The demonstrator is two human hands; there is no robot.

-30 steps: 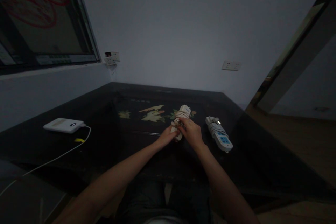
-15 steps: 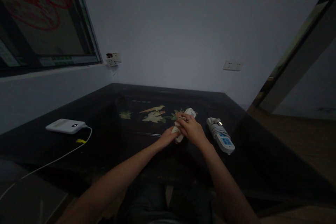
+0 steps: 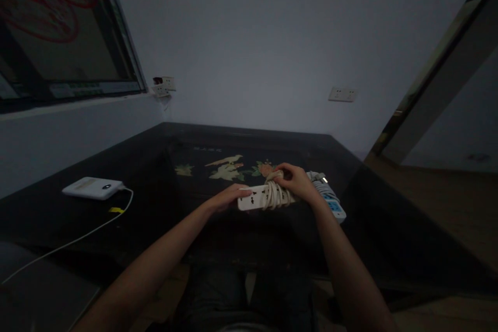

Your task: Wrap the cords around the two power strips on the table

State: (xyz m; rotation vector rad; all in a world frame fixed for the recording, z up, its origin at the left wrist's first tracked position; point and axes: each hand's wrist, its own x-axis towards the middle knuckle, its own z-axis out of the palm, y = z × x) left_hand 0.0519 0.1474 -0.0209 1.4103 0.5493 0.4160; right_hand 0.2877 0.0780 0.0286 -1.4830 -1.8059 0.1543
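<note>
A white power strip (image 3: 254,199) with its cord (image 3: 275,198) wound round the middle is held in front of me, sockets facing me. My left hand (image 3: 232,196) grips its left end, thumb on the front face. At the cord's upper edge, my right hand (image 3: 293,180) pinches a pale end of it, which looks like the plug, though the fingers partly cover it. Just right of that hand lies a second power strip (image 3: 333,206) with blue socket panels and a grey cord wrapped round it, partly hidden by my right wrist.
The dark table (image 3: 187,228) has a bird-and-flower inlay (image 3: 227,168). At left lies a white box-shaped device (image 3: 92,188) with a white cable (image 3: 83,238) running off the near edge, beside a yellow tag (image 3: 115,210). Wall sockets (image 3: 342,94) are on the back wall.
The held power strip has turned from slanting away to nearly level, its sockets and wound cord now showing. My left hand has shifted left, my right hand slightly right.
</note>
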